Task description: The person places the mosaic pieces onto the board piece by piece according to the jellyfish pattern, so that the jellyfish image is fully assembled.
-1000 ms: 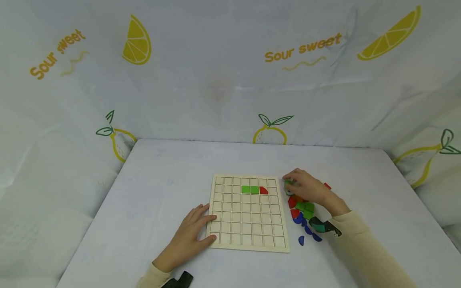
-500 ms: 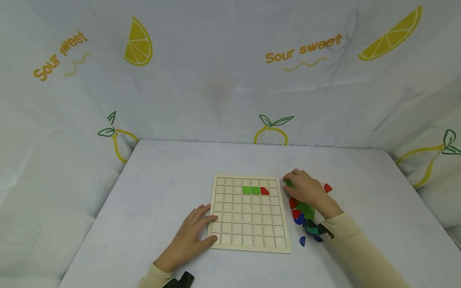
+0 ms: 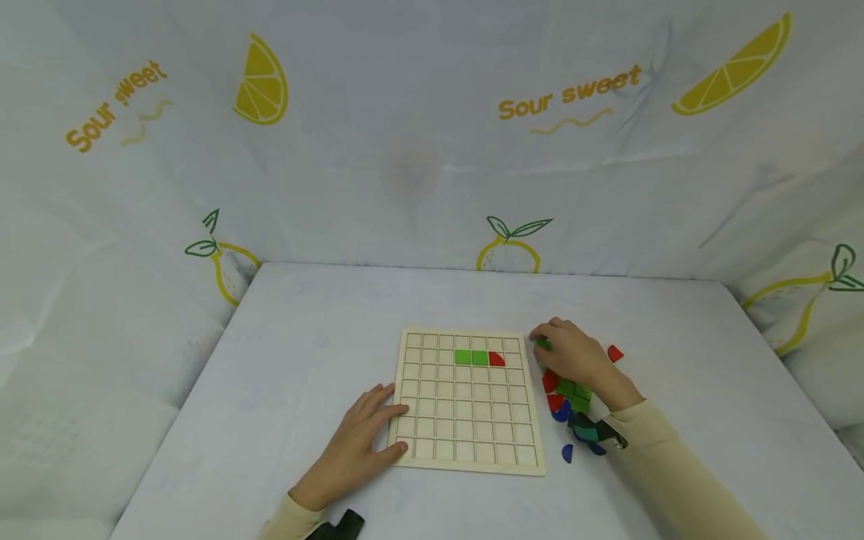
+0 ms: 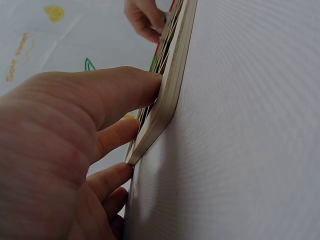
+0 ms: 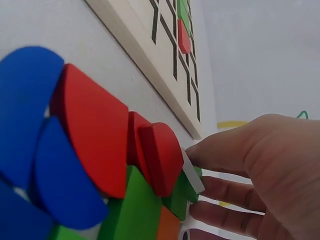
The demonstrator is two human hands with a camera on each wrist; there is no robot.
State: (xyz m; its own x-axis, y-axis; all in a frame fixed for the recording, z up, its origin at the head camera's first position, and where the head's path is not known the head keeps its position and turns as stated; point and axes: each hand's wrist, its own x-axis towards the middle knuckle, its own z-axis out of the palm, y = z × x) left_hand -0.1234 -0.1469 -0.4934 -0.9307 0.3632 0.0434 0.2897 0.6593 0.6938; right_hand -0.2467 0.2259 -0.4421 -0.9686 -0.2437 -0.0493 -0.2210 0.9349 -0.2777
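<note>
A pale wooden board (image 3: 466,469) with a square grid lies on the table. Two green squares (image 3: 471,358) and a red quarter-round (image 3: 496,359) sit in its second row from the far side. My left hand (image 3: 347,442) rests at the board's left edge, thumb and fingertips against the rim (image 4: 172,85), fingers fairly straight. Beyond the right edge, my right hand (image 3: 577,356) pinches at a green piece (image 3: 543,343) at the far end of the loose pile. In the right wrist view its thumb and fingertips (image 5: 210,187) meet around a pale-faced piece (image 5: 192,172) against green.
Loose pieces lie right of the board: red ones (image 5: 95,135), green squares (image 3: 574,394) and blue half-rounds (image 5: 67,175). One blue half-round (image 3: 567,453) lies apart nearer me, and a red piece (image 3: 615,352) beyond my right wrist. A white lemon-print cloth (image 3: 405,165) hangs behind the table.
My right hand and forearm have shifted slightly left and nearer, uncovering more of the red piece beyond the wrist. The left hand stays at the board's edge; pieces on the grid are the same.
</note>
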